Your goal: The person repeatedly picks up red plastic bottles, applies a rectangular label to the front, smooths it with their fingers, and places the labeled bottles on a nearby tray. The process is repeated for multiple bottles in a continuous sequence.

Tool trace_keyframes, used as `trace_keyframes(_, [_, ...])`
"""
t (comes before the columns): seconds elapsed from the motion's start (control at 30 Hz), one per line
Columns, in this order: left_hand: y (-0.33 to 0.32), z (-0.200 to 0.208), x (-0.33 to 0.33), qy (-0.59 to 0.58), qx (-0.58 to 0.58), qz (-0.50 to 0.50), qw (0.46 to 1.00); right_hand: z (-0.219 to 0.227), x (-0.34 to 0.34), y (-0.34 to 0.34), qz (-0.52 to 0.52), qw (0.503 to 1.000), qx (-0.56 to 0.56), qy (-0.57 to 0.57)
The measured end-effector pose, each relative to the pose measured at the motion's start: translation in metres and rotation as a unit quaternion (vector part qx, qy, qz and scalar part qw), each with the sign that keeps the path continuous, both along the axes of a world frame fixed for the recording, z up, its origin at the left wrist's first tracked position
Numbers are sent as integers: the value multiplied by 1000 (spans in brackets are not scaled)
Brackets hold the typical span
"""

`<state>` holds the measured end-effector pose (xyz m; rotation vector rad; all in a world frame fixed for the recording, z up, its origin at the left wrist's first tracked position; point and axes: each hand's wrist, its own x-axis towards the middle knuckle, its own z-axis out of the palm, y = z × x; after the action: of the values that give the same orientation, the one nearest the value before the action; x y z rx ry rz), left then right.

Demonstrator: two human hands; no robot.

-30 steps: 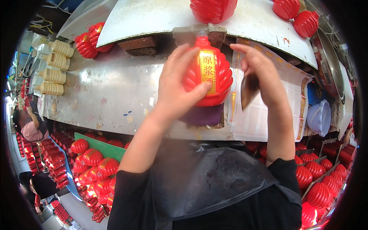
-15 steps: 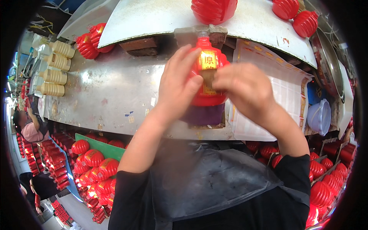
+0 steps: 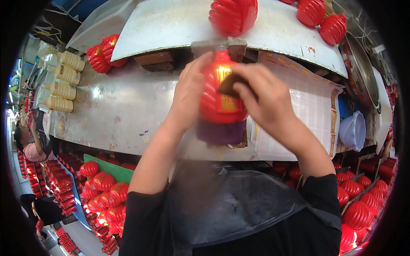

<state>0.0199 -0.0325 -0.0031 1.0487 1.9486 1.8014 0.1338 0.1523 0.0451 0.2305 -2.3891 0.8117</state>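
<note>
A red ribbed bottle with a clear neck lies in front of me, a gold label facing up. It rests partly on a purple cloth pad. Along its left side, my left hand steadies it, fingers slightly smeared by motion. Over the upper right of the bottle, my right hand pinches a small flat brown scraper-like piece against the label. What the piece is made of I cannot make out.
A white sheet of labels lies right of the bottle. Beyond is a raised white board bearing red bottles. Cream bottles line the metal table's left end; a lilac bucket stands right. Red bottles fill crates below.
My right hand has moved up and left, bringing the brown piece higher across the label. The bottle has rolled slightly, and my left hand stays at its side.
</note>
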Motion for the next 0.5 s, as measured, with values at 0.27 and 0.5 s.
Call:
trace_keyframes(0.27, [14,15,-17,-75,-95,-27,992,15,-55,40,18,988,-128,-85])
trace_keyframes(0.5, [26,22,-32,-155,-122,-24,980,0,-56,34,-4,999,-26,-28])
